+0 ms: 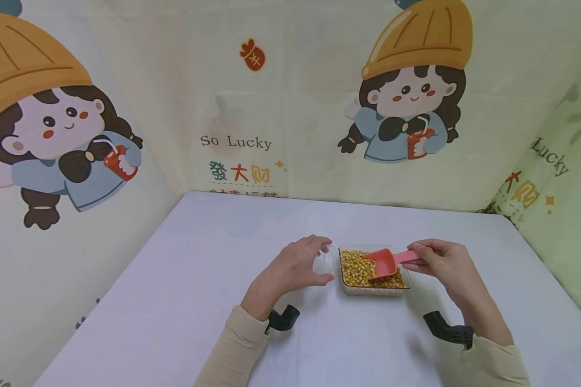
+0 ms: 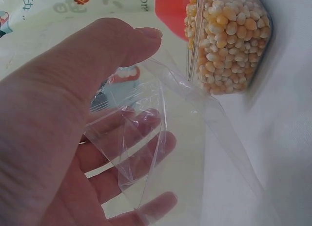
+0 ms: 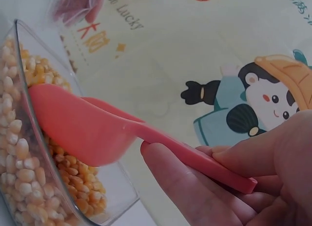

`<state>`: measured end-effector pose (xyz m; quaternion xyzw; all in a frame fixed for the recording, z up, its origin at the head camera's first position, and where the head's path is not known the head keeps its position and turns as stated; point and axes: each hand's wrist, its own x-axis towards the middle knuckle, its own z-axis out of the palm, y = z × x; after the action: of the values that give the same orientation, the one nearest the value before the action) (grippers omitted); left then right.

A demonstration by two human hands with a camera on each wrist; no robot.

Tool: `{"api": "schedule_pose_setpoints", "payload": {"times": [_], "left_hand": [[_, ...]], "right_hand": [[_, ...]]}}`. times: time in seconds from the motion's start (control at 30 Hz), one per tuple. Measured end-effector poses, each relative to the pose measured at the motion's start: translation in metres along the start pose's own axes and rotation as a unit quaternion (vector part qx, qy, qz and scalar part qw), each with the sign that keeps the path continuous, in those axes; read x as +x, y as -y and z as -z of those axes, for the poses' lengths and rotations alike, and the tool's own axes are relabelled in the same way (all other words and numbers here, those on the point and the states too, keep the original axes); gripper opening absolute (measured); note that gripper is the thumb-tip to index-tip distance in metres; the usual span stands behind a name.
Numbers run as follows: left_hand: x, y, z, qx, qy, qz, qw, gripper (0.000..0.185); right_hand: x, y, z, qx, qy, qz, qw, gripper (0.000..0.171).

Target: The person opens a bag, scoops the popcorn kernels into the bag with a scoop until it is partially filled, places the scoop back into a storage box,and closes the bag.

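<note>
the left hand (image 1: 295, 267) is pinching a thin clear plastic bag (image 2: 146, 133), limp and slippery; the right hand (image 1: 440, 262) is gripping the stiff, light red plastic scoop (image 1: 384, 262) by its handle over corn kernels (image 1: 355, 269).

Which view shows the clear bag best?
Left wrist: the bag fills the frame, pinched by the left hand, creases visible. Head view shows only a faint glint beside the corn tray. Right wrist shows only a blur, if anything.
</note>
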<state>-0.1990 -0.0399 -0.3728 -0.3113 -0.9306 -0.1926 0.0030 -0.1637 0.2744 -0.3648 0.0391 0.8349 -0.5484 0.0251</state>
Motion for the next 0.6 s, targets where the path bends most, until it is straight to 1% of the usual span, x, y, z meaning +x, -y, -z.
{"api": "schedule_pose_setpoints", "payload": {"times": [0.3, 0.6], "left_hand": [[0.000, -0.001, 0.001, -0.005, 0.002, 0.002, 1.0000, 0.069], [-0.001, -0.003, 0.001, -0.008, 0.007, 0.006, 0.9999, 0.069]], "right_hand": [[0.002, 0.002, -0.010, -0.025, -0.007, -0.010, 1.000, 0.045], [0.005, 0.001, -0.017, -0.029, -0.006, -0.005, 1.000, 0.039]]}}
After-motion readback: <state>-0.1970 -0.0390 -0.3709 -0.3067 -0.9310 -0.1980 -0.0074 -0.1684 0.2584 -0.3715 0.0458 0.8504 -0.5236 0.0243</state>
